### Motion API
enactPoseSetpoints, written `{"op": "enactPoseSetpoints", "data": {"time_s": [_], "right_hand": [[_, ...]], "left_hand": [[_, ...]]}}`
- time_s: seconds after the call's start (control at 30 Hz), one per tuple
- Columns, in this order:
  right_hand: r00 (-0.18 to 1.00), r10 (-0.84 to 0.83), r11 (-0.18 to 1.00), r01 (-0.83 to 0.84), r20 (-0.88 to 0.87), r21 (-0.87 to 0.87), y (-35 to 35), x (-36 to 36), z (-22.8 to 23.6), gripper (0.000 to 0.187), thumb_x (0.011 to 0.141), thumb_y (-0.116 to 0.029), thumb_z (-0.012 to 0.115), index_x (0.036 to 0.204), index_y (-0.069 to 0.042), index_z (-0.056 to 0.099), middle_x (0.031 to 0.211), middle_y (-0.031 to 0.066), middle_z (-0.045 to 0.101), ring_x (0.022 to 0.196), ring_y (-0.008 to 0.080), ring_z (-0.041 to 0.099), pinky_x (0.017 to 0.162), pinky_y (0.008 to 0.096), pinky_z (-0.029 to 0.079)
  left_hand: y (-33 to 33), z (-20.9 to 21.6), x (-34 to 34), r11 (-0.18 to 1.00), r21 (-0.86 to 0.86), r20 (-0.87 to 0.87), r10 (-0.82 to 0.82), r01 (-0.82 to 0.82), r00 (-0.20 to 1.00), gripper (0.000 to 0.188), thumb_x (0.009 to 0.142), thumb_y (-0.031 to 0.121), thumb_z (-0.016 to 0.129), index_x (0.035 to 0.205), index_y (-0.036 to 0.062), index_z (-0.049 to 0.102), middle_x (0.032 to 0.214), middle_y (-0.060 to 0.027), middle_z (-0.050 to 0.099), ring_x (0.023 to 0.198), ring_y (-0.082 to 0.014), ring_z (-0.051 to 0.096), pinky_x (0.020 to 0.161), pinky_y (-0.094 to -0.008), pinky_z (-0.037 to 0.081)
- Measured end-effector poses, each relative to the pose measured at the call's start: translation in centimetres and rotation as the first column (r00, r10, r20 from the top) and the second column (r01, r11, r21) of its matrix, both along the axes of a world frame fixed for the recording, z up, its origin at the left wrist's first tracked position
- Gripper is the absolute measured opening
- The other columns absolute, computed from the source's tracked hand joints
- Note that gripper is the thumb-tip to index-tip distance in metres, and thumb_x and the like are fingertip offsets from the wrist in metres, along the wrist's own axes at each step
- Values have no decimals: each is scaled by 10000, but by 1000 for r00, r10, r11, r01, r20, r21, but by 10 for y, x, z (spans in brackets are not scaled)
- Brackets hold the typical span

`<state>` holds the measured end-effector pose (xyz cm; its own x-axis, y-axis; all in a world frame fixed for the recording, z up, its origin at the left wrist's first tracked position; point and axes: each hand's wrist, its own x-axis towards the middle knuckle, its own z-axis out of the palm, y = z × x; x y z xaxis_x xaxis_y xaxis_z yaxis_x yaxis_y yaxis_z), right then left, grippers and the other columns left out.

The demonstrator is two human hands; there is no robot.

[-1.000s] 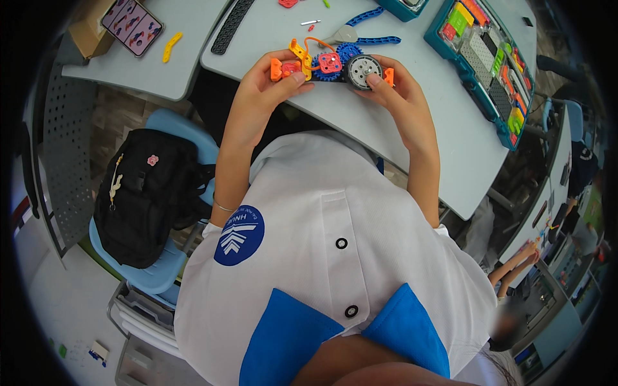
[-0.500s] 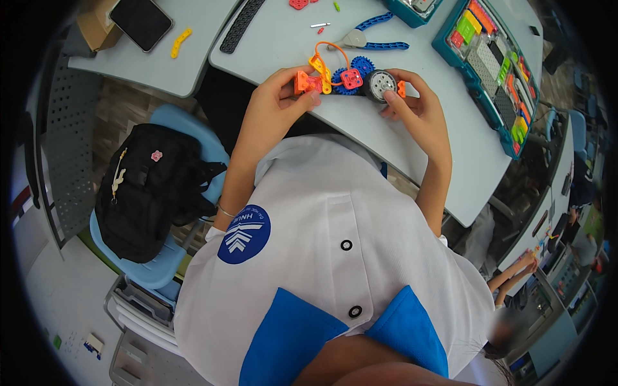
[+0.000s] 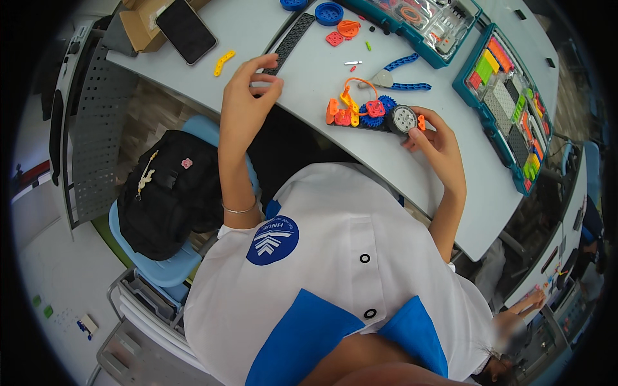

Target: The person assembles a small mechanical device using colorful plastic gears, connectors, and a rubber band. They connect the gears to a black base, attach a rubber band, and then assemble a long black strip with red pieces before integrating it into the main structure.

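“Left hand (image 3: 248,100) and model (image 3: 375,109) have parted since the earlier frame: we saw those fingers at the model's left end, and we now see them raised to its left. Our view has shifted too, bringing in more of the table's (image 3: 479,206) far side. What remains obscured?”

“We lose most of the right hand's (image 3: 436,138) fingertips behind the wheel (image 3: 404,119). The left fingertips overlap a black strip (image 3: 295,40) in our view, and we cannot tell whether they touch it. At the upper border we find one teal case (image 3: 425,49) cut off, its small contents hard to make out.”

“How are the hands posed?”

“We note the left with wrist raised, fingers bent, thumb standing apart from them. The right reaches in from the lower right; its thumb lies against the wheel, its fingers curl behind, and together they pinch the model's right end. The model itself lies along the near edge of the table.”

“And its materials?”

“We distinguish a dark, narrow base, toothed blue gears (image 3: 387,103), a grey-hubbed wheel with a black tyre, glossy orange, red and yellow blocks, and a thin orange tube (image 3: 353,80) arching above. Just beyond sits a grey-headed tool (image 3: 382,79) with two blue, ribbed handles.”
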<state>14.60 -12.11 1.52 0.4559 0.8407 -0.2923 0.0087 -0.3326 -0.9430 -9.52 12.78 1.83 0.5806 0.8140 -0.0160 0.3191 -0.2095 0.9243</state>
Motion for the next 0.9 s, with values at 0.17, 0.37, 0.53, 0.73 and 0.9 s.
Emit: {"op": "enactPoseSetpoints", "data": {"time_s": [0.17, 0.37, 0.53, 0.73, 0.9], "right_hand": [[1000, -3, 1000, 2, -29, -25, 2, 1, 0, 411, 964, -204, 678, 1322, -22, 591, 1055, 105, 702, 798, 131, 668, 713, 269, 534], [999, 1, 999, -2, -37, -32, 4, 3, 2, 393, 968, -189, 660, 1313, -12, 591, 983, 81, 704, 767, 119, 648, 701, 259, 518], [999, 34, 999, -35, -42, -23, 7, 5, 4, 388, 966, -170, 668, 1310, -7, 588, 983, 79, 698, 782, 118, 645, 716, 258, 520], [996, -35, 999, 38, -88, 38, 3, 1, -3, 410, 930, -133, 728, 1295, -2, 595, 1006, 89, 698, 844, 113, 656, 766, 251, 528], [993, -97, 989, 104, -70, 108, -15, 6, -5, 430, 906, -111, 752, 1290, 3, 596, 1040, 95, 703, 884, 119, 669, 797, 249, 531]], "left_hand": [[14, -30, 2, 874, 467, -184, 246, -136, 952, 429, 824, 191, 801, 1219, 66, 691, 1155, -72, 660, 977, -195, 603, 777, -321, 514], [6, -36, 7, 812, 564, -160, 286, -150, 945, 347, 781, 205, 826, 1076, 45, 742, 1032, -77, 589, 980, -240, 530, 841, -332, 470], [4, -39, 3, 833, 529, -164, 284, -159, 945, 417, 781, 177, 822, 1166, 62, 710, 1070, -84, 600, 1049, -252, 542, 847, -352, 485], [-32, 5, 2, 981, 97, -73, -162, 169, 984, 501, 812, 89, 803, 1289, 57, 653, 1178, -76, 621, 930, -144, 596, 772, -259, 504], [-69, 5, 25, 938, -25, 30, -345, 346, 938, 510, 795, 27, 799, 1283, 37, 649, 1188, -90, 632, 979, -156, 652, 765, -267, 542]]}}
